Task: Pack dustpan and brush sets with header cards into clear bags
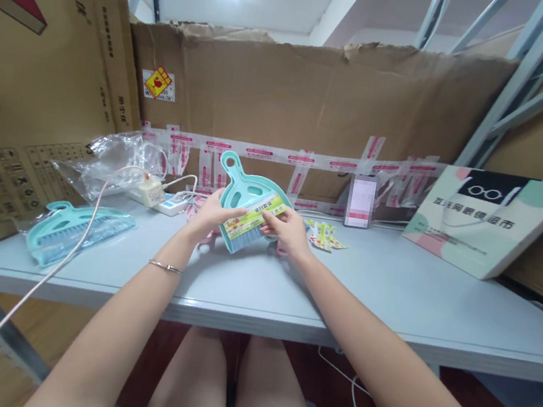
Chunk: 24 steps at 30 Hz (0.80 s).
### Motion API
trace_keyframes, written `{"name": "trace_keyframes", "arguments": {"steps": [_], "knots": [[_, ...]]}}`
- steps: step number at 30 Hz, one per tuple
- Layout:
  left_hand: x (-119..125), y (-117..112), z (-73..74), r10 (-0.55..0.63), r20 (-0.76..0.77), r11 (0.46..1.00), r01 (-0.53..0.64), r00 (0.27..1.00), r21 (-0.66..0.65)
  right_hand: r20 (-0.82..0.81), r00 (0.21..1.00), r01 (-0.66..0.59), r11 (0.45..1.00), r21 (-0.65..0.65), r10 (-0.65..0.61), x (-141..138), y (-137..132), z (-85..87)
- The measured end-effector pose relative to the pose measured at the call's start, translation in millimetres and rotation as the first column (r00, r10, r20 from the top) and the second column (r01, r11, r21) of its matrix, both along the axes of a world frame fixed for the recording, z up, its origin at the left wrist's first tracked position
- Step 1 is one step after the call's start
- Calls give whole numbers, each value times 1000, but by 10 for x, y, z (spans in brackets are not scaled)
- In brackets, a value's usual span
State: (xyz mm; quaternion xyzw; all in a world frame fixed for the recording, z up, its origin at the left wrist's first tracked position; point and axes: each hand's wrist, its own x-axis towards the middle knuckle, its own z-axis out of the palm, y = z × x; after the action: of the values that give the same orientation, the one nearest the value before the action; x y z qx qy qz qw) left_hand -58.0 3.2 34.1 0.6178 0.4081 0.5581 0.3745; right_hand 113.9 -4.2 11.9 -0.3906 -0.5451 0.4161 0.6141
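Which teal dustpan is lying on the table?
The far-left dustpan, by the big carton; the other dustpan is raised between left hand and right hand.

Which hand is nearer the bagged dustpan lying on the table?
Left. The left hand is to the bagged dustpan's right; the right hand is farther right, at the label.

The dustpan [247,181] is turquoise, the bristles [244,241] grey-blue, the label [253,218] yellow-green with red touches — the tabletop [370,296] pale blue-grey, the cardboard panel [287,97] brown, its tape [258,152] whitish with pink-red print — and the display box [476,231] patched mint, pink and cream, with white spectacle outlines on black.
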Motion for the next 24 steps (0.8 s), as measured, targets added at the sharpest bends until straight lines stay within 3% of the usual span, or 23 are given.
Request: {"name": "trace_keyframes", "arguments": {"steps": [4, 7, 9, 11, 16, 20, 24], "knots": [[-31, -19, 53, -15, 44, 999, 17, 999, -48, -52, 984, 173, 980, 93, -169, 53, -2, 14], [-65, -36, 89, 8, 112, 996, 2, 994, -86, -240, 908, 370, 926, 71, -344, 57, -1, 17], [-70, -48, 99, 13, 130, 995, -1, 991, -98, -329, 899, 292, 955, -42, -290, 22, -4, 12], [-55, -59, 94, -11, 136, 996, 23, 991, -90, -347, 931, 78, 990, -120, -116, -35, -19, 7], [17, -81, 55, -107, 127, 991, 115, 986, -63, -392, 905, -231, 965, -123, 167, -148, -97, 25], [56, -93, 20, -129, 51, 991, 130, 990, -20, -526, 831, -308, 937, -162, 183, -152, -141, 45], [94, -65, -20, 12, -2, 999, -11, 1000, 36, -548, 824, -276, 945, -173, 140, -146, -139, 50]]}}
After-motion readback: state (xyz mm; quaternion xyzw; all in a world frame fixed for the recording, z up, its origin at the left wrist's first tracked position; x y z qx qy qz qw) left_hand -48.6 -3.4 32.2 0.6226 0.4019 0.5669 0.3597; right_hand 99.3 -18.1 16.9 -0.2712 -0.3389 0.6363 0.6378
